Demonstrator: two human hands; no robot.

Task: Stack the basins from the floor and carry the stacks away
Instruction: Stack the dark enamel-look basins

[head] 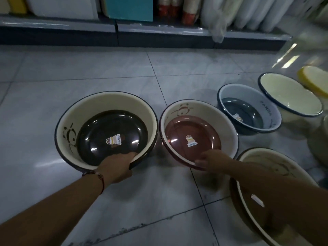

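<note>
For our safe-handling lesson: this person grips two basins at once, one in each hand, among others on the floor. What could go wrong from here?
1. The left hand and right hand each grip only the near rim of the dark basin and the reddish basin; lifted so, either could tip or slip.
2. The two rims nearly touch, so they may knock together.
3. The right forearm crosses over the nearest basin and could bump it.

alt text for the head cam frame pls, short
A person's left hand grips the near rim of a black-bottomed basin while the right hand grips a brown-bottomed basin, both on a tiled floor. Three more basins sit to the right, before a shelf.
</note>
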